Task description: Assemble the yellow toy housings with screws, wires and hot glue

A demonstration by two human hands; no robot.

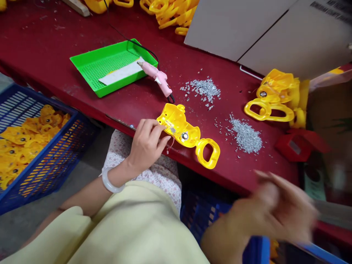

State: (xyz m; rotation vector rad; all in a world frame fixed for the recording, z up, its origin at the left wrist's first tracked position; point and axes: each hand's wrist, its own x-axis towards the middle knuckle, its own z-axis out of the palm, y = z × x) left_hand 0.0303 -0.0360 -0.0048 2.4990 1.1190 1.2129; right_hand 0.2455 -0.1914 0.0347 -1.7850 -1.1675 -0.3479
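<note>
The left hand (147,145) is half curled, its fingertips touching a yellow plastic shell (177,124) on the red table (233,176). The right hand (272,209) is a blur (open or shut, you cannot tell). A pink glue gun (158,79) lies beyond.

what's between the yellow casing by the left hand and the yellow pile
Head view: two loose heaps of silver granules on the red bench, between the casing and pile.

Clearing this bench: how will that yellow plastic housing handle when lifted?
The yellow plastic housing looks stiff and light, probably a thin shell. Its dangling wire could snag; its loop handle may tip it if pushed.
</note>
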